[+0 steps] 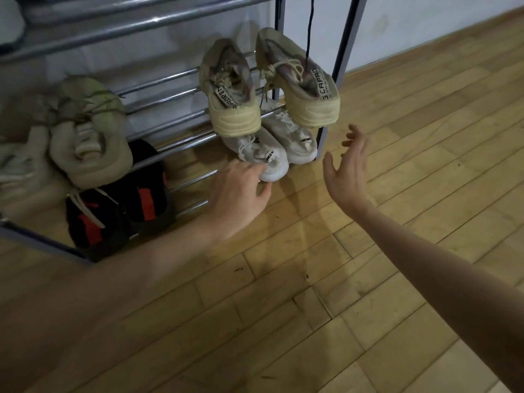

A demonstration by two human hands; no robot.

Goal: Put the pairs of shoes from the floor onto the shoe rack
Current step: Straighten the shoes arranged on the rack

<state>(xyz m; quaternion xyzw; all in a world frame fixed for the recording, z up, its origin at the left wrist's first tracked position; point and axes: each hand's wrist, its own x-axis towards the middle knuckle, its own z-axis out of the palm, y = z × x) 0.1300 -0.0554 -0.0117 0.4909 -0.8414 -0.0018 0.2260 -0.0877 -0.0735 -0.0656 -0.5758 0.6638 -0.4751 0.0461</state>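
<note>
A metal shoe rack (170,95) stands against the wall. A beige pair (235,109) (306,89) rests on a middle tier at the right. Below it a white pair (272,157) (297,140) sits on the lowest tier, heels toward me. My left hand (241,194) is spread with its fingertips at the heel of the nearer white shoe; whether it grips the shoe I cannot tell. My right hand (346,168) hovers with fingers apart just right of the white pair, holding nothing.
A greenish-beige shoe (90,137) lies on the middle tier at the left, blurred. A black and red pair (119,205) sits on the lowest tier under it. A dark lace (310,29) hangs from above. Wooden floor (340,279) spreads in front and to the right.
</note>
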